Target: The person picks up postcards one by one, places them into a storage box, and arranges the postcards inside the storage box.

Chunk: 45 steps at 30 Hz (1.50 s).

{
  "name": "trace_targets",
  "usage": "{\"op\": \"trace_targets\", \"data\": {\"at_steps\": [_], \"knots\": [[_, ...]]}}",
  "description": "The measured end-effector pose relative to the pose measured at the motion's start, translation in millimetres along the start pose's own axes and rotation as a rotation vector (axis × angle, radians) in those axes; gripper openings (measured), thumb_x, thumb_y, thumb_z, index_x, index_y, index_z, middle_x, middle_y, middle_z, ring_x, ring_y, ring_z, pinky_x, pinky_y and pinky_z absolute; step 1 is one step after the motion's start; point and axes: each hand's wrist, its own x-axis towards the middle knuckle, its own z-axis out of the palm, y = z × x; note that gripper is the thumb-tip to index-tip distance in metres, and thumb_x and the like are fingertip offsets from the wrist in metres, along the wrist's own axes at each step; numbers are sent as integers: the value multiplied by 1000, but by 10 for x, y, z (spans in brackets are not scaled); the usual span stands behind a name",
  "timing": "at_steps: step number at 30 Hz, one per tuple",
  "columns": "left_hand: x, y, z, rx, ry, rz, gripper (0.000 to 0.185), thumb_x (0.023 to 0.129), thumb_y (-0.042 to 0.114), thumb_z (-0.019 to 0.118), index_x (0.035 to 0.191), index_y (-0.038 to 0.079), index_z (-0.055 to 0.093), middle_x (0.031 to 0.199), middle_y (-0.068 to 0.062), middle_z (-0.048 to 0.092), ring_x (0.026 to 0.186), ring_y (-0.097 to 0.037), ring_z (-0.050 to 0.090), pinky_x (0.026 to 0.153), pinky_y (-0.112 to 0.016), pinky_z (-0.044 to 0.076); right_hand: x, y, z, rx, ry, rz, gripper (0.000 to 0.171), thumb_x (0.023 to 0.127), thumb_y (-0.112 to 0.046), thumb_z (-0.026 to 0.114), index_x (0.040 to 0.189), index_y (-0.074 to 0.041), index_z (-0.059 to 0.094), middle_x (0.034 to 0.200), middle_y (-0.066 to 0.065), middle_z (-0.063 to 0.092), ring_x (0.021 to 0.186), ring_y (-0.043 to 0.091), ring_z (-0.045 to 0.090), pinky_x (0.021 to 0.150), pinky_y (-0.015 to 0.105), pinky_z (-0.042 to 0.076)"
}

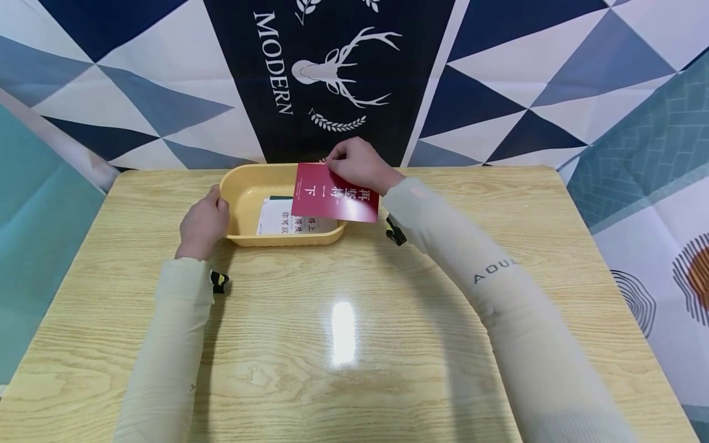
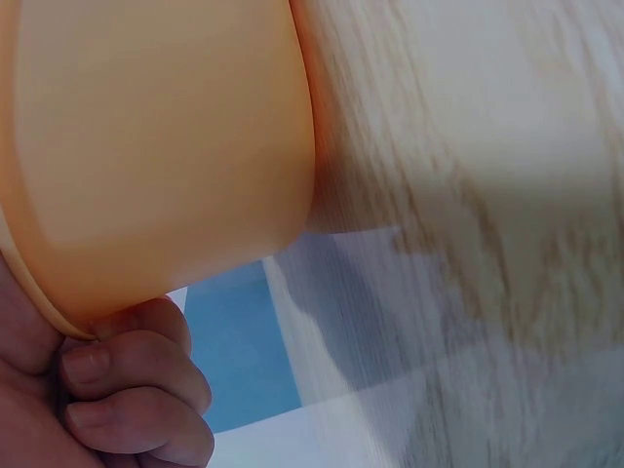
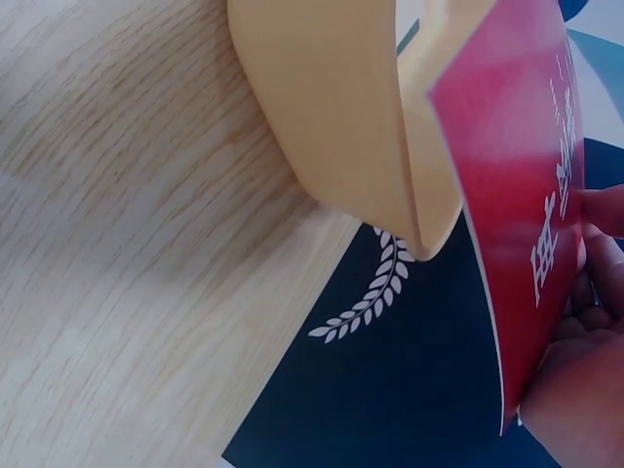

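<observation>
A yellow plastic basin (image 1: pixel 244 203) stands at the far edge of the wooden table. At its left end my left hand (image 1: pixel 204 223) grips the rim, with the fingers curled under it in the left wrist view. My right hand (image 1: pixel 357 165) pinches a red card (image 1: pixel 335 200) by its far edge, above the right part of the basin. White Chinese characters are printed on the card. Inside the basin lies a white card (image 1: pixel 274 218) with dark characters, and a dark green edge (image 1: pixel 280 198) shows behind it. The red card hides part of the basin and its contents.
The wooden table (image 1: pixel 288 369) spreads out in front of the basin. Behind it hangs a patterned cloth (image 1: pixel 343 80) with a deer head and the word MODERN. Small black-and-yellow pieces (image 1: pixel 220 282) show beside both wrists.
</observation>
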Motion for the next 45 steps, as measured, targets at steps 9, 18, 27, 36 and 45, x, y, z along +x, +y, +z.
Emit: {"op": "trace_targets", "data": {"at_steps": [9, 18, 27, 36, 45], "knots": [[-6, -16, 9, -6, 14, 14, 54, 100, 27, 16, 151, 8, 16, 120, -33, 53, 85, -40, 57, 62, -46, 43, 48, -84, 54, -24, 3, -67, 26, 94, -26, 51, 104, -11, 70, 104, 1, 65, 96, 14, 52, 93, 28, 44], [7, -24, 16, -4, 9, 17, 54, 100, 28, 16, 151, 8, 16, 123, -33, 52, 91, -43, 57, 68, -50, 44, 97, -159, 110, -49, -25, -76, 26, 94, -26, 51, 103, -12, 70, 103, 0, 65, 96, 13, 52, 91, 25, 43], [-6, -9, 12, -3, 7, -1, 54, 101, 28, 17, 151, 8, 15, 125, -33, 51, 90, -41, 56, 68, -49, 44, 125, -218, 165, -54, -44, -100, 25, 94, -25, 50, 102, -11, 69, 101, 0, 64, 92, 13, 52, 85, 24, 44], [2, 6, -2, -13, 11, -5, 54, 100, 29, 17, 151, 9, 16, 129, -31, 49, 99, -44, 56, 73, -53, 44, 172, -271, 201, -49, -66, -86, 25, 94, -25, 50, 104, -11, 69, 102, 0, 63, 93, 13, 52, 86, 23, 43], [8, 4, -6, -9, 8, -6, 54, 100, 28, 17, 151, 9, 17, 129, -31, 49, 103, -46, 55, 77, -55, 44, 203, -286, 231, -52, -97, -65, 26, 94, -27, 50, 107, -12, 68, 103, 1, 62, 94, 14, 51, 87, 24, 43]]}}
